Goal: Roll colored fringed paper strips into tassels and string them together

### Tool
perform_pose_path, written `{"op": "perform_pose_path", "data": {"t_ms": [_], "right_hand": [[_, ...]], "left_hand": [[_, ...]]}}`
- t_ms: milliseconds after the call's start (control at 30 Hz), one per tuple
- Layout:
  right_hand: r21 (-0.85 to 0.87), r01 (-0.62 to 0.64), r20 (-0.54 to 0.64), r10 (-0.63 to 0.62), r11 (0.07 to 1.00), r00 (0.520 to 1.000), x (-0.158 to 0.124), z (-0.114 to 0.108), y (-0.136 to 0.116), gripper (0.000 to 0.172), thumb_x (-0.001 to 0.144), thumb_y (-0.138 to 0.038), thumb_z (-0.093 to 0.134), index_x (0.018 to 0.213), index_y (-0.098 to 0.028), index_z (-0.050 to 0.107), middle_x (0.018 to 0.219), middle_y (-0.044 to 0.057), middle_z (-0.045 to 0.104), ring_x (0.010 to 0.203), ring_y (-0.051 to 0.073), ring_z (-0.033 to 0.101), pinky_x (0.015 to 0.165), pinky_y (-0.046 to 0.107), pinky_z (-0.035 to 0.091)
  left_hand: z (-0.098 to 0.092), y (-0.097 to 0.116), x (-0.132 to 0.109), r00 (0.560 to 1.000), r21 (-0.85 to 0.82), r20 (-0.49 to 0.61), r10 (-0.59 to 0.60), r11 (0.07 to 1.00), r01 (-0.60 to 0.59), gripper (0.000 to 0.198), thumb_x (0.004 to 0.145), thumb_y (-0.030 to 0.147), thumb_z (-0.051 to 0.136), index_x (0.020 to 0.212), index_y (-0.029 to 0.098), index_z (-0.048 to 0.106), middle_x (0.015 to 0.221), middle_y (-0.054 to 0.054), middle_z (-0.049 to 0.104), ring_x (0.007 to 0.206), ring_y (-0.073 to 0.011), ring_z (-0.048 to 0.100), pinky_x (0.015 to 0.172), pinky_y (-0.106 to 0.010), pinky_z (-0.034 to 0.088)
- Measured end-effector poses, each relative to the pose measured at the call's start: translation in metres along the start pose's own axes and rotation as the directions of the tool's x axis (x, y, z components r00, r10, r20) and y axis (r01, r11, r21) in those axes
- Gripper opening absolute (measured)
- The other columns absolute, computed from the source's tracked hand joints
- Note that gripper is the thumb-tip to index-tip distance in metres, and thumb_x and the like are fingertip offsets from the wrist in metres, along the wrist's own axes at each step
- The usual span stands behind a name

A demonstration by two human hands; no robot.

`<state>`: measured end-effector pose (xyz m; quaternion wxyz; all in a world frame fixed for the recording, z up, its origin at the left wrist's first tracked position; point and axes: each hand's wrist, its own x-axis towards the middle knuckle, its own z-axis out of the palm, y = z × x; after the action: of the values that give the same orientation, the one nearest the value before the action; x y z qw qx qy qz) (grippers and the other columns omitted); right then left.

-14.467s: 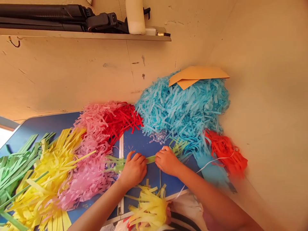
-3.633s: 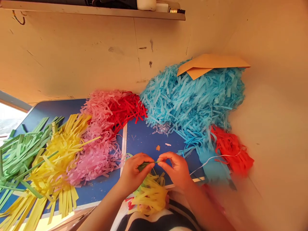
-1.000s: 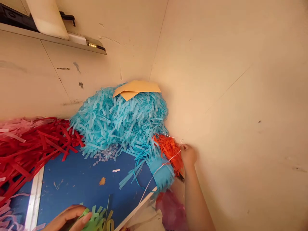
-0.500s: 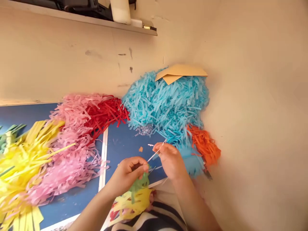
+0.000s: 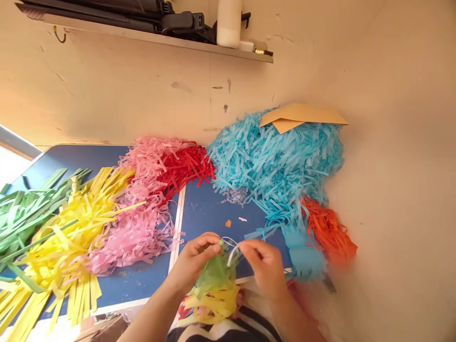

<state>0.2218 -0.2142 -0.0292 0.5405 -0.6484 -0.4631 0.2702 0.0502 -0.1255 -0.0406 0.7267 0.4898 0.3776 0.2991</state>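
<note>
Between my hands a thin white string [image 5: 233, 255] curves in a small loop. My left hand [image 5: 194, 259] is closed in a pinch at the top of a green and yellow paper tassel [image 5: 215, 280], where the string begins. My right hand [image 5: 261, 263] pinches the string a little to the right, and a loose end hangs below its fingertips. The tassel dangles under my left hand, green above and yellow below, with a bit of red at its lower left. Its lower part lies over striped clothing.
Blue table [image 5: 206, 213] with white lines. Shredded paper lies on it: green [image 5: 32, 213], yellow [image 5: 78, 223], pink [image 5: 142, 209], red [image 5: 185, 166], light blue [image 5: 281, 166], orange [image 5: 331, 232]. Tan paper [image 5: 306, 114] tops the blue heap. A shelf [image 5: 160, 42] hangs on the wall.
My right hand has come down and turned, its fingers now lower on the string. The string went from a taut diagonal to a loop. The view has shifted left, showing more green paper.
</note>
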Motion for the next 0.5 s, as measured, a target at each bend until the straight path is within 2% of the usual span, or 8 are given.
{"op": "perform_pose_path", "data": {"t_ms": [67,100,200,367,500], "right_hand": [[-0.121,0.078,-0.034,-0.082,0.990,0.996,-0.009,0.007,0.000,0.019,0.090,-0.031,0.061,0.080,-0.024,0.076,0.068,0.001,0.072,0.058,0.017,0.062,0.056,0.026,0.047],[-0.167,0.110,-0.067,-0.122,0.980,0.990,-0.011,0.009,0.000,0.019,0.090,-0.029,0.061,0.080,-0.024,0.076,0.067,0.001,0.072,0.057,0.016,0.062,0.056,0.026,0.047],[-0.262,0.169,-0.119,-0.205,0.950,0.971,-0.012,0.012,0.000,0.019,0.090,-0.026,0.060,0.077,-0.023,0.073,0.066,0.001,0.071,0.056,0.016,0.062,0.056,0.026,0.045],[-0.324,0.222,-0.066,-0.256,0.920,0.964,-0.010,0.011,-0.001,0.023,0.090,-0.024,0.058,0.070,-0.022,0.068,0.059,-0.001,0.067,0.051,0.014,0.058,0.054,0.026,0.041],[-0.330,0.227,-0.041,-0.254,0.916,0.966,-0.012,0.014,-0.002,0.022,0.090,-0.022,0.057,0.069,-0.022,0.066,0.059,-0.001,0.066,0.052,0.014,0.059,0.055,0.026,0.041]], "left_hand": [[0.007,-0.001,0.001,0.991,-0.203,-0.047,-0.124,0.973,0.112,0.032,0.062,0.042,0.087,0.078,0.018,0.074,0.069,-0.003,0.070,0.063,-0.0142,0.064,0.064,-0.026,0.052],[0.011,-0.002,0.002,0.984,-0.279,-0.060,-0.169,0.949,0.146,0.034,0.058,0.040,0.090,0.076,0.017,0.073,0.063,-0.001,0.068,0.058,-0.0128,0.062,0.061,-0.025,0.051],[0.020,0.000,0.002,0.974,-0.393,-0.103,-0.204,0.907,0.148,0.036,0.051,0.035,0.093,0.072,0.016,0.070,0.061,0.000,0.068,0.056,-0.0116,0.062,0.056,-0.022,0.050],[0.021,0.001,0.003,0.968,-0.422,-0.152,-0.197,0.899,0.117,0.036,0.050,0.032,0.094,0.071,0.016,0.070,0.062,0.001,0.069,0.056,-0.0096,0.062,0.056,-0.019,0.050],[0.018,-0.005,0.002,0.975,-0.341,-0.180,-0.131,0.938,0.063,0.034,0.055,0.035,0.092,0.074,0.016,0.071,0.064,0.002,0.069,0.060,-0.0090,0.062,0.059,-0.018,0.049]]}}
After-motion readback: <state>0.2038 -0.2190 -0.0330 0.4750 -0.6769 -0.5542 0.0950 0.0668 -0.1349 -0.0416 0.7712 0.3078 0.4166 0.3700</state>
